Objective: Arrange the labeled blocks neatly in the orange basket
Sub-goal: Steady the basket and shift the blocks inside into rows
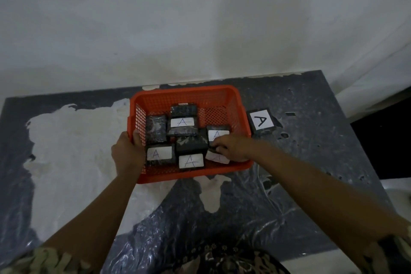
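Note:
An orange mesh basket (220,98) sits on the table and holds several dark wrapped blocks, most with a white label marked "A". My left hand (127,151) grips the basket's left rim. Inside the basket at its front right, my right hand (233,148) has its fingers closed on a block (219,158) lying there, partly hidden by the hand. Other blocks lie beside it: one at front left (159,153), one at front middle (191,161), one in the centre (182,122). One more labeled block (261,121) lies on the table just outside the basket's right wall.
The table (311,162) is dark with large worn white patches and crinkled plastic film. A white wall rises right behind the basket. The table's right edge drops to a dark gap (382,140).

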`<state>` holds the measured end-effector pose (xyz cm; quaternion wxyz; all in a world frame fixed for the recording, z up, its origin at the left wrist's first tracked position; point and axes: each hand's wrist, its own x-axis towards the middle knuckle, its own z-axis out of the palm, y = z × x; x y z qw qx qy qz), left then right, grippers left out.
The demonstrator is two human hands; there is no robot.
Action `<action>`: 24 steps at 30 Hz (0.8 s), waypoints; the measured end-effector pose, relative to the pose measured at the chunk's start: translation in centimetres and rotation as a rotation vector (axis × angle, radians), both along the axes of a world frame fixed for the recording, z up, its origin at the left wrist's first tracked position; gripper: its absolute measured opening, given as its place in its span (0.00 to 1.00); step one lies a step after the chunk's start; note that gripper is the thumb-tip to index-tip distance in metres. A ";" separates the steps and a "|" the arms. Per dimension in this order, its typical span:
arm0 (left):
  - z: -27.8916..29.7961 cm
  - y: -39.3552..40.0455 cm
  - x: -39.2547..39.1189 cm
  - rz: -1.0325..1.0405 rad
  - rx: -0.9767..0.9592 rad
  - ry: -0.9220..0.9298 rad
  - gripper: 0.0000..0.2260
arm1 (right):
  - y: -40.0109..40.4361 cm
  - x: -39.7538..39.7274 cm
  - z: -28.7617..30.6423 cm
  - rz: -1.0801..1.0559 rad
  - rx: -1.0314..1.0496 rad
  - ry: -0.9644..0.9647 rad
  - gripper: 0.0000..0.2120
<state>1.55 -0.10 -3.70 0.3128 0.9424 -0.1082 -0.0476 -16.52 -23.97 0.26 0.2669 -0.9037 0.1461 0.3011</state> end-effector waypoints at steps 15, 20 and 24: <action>0.4 -0.3 -0.2 0.036 -0.032 0.043 0.19 | 1.6 1.7 -1.1 -0.007 -0.190 0.009 0.17; 0.6 -0.2 -0.4 0.046 -0.044 0.075 0.18 | 1.6 3.4 -0.8 -0.188 -0.188 -0.120 0.09; 0.7 -0.3 -0.4 0.036 -0.041 0.080 0.19 | 1.6 5.0 -1.3 -0.533 -0.042 -0.305 0.07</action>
